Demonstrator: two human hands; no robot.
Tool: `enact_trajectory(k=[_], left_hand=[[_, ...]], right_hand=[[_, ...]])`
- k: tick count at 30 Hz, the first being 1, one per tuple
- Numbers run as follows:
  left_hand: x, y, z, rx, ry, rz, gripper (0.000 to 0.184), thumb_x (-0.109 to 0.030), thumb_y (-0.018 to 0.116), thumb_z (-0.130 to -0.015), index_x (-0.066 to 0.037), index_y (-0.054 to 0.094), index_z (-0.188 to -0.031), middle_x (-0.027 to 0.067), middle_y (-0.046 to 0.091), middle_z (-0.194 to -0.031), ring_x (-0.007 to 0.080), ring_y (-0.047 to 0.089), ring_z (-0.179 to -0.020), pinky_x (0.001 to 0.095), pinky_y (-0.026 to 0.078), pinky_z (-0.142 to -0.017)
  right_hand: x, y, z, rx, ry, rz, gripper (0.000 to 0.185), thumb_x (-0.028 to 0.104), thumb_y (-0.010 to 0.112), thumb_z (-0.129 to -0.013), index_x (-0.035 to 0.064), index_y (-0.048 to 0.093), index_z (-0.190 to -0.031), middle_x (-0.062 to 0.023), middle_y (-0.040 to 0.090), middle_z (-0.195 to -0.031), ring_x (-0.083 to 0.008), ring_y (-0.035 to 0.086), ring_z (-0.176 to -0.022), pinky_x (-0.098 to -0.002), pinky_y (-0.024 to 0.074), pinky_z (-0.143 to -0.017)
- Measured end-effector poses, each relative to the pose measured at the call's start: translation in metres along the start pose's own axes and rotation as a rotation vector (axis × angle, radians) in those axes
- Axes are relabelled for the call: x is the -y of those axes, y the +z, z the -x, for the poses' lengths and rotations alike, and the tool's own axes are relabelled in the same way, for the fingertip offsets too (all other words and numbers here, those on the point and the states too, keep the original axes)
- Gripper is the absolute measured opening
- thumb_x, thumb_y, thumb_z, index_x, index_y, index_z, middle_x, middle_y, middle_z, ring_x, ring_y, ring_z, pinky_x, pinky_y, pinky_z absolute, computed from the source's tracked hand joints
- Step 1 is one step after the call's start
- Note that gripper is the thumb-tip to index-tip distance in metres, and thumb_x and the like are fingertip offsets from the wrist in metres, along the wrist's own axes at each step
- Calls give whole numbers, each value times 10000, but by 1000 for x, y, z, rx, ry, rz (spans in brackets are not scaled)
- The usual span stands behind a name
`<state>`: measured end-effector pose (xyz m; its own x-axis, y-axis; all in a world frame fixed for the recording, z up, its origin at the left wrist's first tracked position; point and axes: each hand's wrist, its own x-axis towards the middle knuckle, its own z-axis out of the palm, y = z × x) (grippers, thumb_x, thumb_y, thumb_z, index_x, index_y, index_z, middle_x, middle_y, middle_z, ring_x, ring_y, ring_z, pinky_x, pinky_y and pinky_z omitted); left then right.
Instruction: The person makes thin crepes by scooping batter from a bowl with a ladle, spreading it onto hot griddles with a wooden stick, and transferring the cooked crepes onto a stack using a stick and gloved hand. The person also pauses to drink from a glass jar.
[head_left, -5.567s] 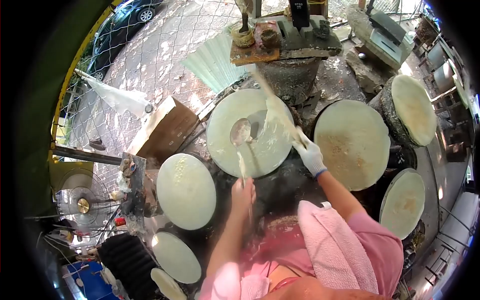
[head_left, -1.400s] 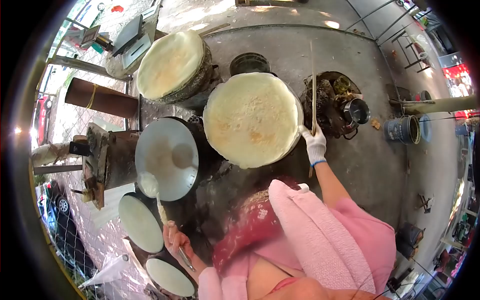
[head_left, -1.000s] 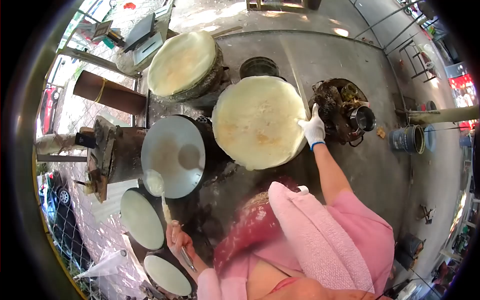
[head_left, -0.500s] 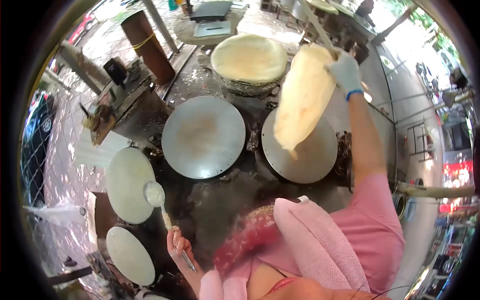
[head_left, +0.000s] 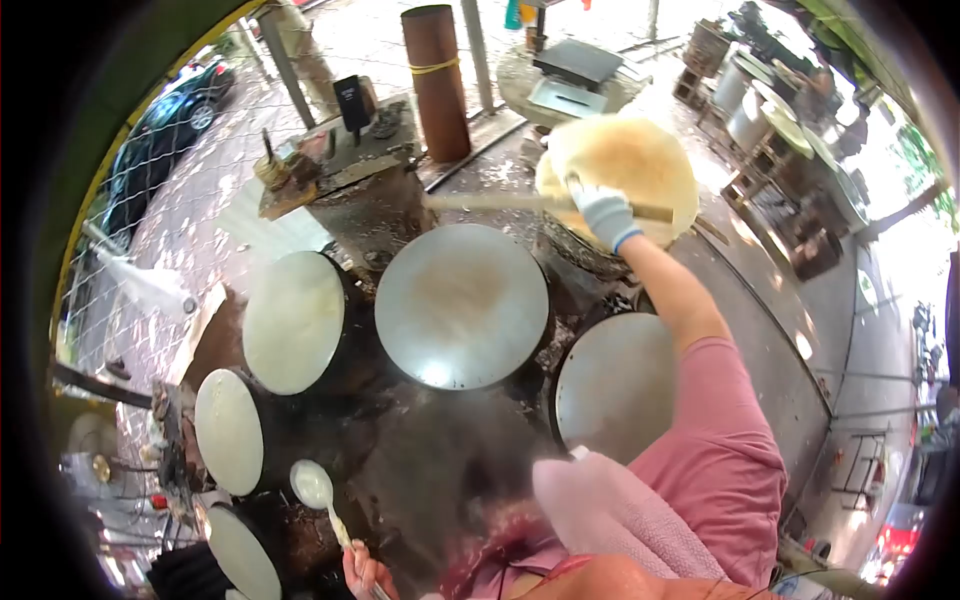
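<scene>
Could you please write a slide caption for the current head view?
Gloved right hand holds a flat stick over a pale pancake while the left hand grips a ladle.

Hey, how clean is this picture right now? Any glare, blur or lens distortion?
Head view: strong wide-angle bending, with black corners; head view: a white glare spot near the lower edge of the middle griddle; head view: the wooden stick by the gloved right hand looks smeared, probably from motion; head view: sunlit patches wash out parts of the upper background.
</scene>
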<state>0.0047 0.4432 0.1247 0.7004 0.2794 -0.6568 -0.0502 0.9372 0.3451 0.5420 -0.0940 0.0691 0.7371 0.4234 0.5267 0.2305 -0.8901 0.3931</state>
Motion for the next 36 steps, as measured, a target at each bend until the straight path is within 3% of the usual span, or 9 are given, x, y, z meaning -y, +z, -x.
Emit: enact_trajectory(k=[6,8,13,14,16,23,28,31,36], left_hand=[[4,-86,69,192,-84,-28,321,-303,445,-1028,-43,497,-1208,-71,396,-658,44,274,-439,214,228,-407],[47,-53,97,-318,366,-476,262,-243,435,-1026,-17,499,-1142,-60,424,-674,23,327,-422,176,227,-373],[72,-124,168,-42,560,105,237,-60,439,-988,29,454,-1206,13,500,-811,52,413,-440,204,340,-425],[80,-107,179,-454,667,-81,224,-91,408,-1008,52,459,-1173,20,493,-783,55,399,-426,221,329,-418],[81,-158,214,10,530,372,267,-174,380,-1033,51,485,-1133,-8,468,-709,52,375,-398,234,302,-442],[119,-296,367,-266,787,642,229,-193,469,-1018,22,505,-1085,-47,430,-642,28,351,-387,227,256,-453],[116,-490,436,-1127,645,49,274,-265,548,-966,-7,586,-881,46,565,-613,181,556,-476,293,420,-467],[127,-626,446,-1540,313,-1423,224,-206,518,-958,13,555,-925,184,637,-724,322,623,-575,434,485,-536],[79,-734,427,-1201,-106,-1565,260,-197,467,-952,-8,645,-940,226,680,-871,398,669,-836,502,532,-745]], right_hand=[[25,41,43,222,66,-108,238,111,508,-859,116,603,-1076,-99,631,-764,-265,661,-676,-407,523,-572],[14,47,42,157,89,-302,170,106,526,-817,91,613,-962,-153,652,-828,-346,651,-713,-450,524,-619],[31,-73,12,474,212,-712,341,240,648,-779,25,678,-1041,-201,680,-960,-366,633,-886,-429,502,-802],[30,-57,19,495,206,-773,372,252,643,-809,11,653,-1093,-204,672,-1015,-359,632,-924,-418,497,-830],[31,-21,47,483,204,-793,438,274,632,-870,-16,602,-1196,-211,657,-1123,-345,632,-1001,-397,486,-886],[309,-218,202,669,101,-983,486,201,666,-892,-2,550,-1317,-143,636,-1251,-248,626,-1094,-342,464,-963],[473,-407,372,852,-336,-1388,589,126,700,-856,166,497,-1407,-153,687,-1145,-190,693,-930,-324,553,-798],[511,-504,436,998,-634,-1134,585,127,678,-870,247,495,-1411,-173,703,-1000,-230,696,-821,-336,521,-709],[535,-556,492,1209,-705,-854,599,238,696,-852,231,486,-1413,-131,689,-1068,-271,690,-904,-352,525,-808]])
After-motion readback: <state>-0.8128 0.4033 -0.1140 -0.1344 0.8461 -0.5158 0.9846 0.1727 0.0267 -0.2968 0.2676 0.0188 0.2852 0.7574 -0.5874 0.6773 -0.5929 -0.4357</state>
